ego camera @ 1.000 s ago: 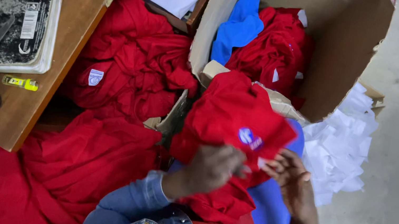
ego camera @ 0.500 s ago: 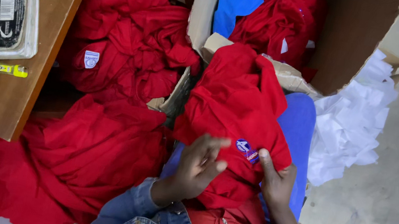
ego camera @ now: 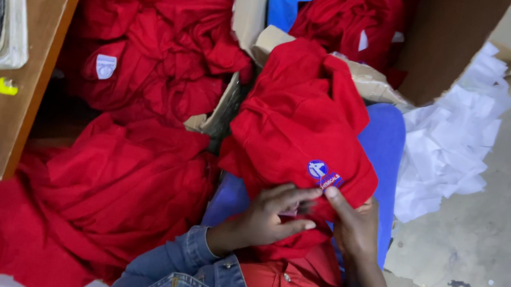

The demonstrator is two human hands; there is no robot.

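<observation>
A red garment (ego camera: 300, 123) with a round blue-and-white chest badge (ego camera: 318, 169) lies bunched over my lap and a blue seat (ego camera: 384, 143). My left hand (ego camera: 271, 216) pinches the cloth just below the badge with its fingers curled. My right hand (ego camera: 355, 224) grips the same fold from the right, thumb close to the badge. Both wrists come out of blue denim sleeves.
A pile of red garments (ego camera: 129, 164) covers the floor at left. An open cardboard box (ego camera: 435, 42) at the top holds red and blue clothes. A wooden table (ego camera: 6, 118) at far left carries a tray and scissors. White paper scraps (ego camera: 454, 141) lie on the concrete floor at right.
The view has shifted right and down. My hands have drawn closer together on the garment under the badge, and the cloth has been pulled nearer to my body.
</observation>
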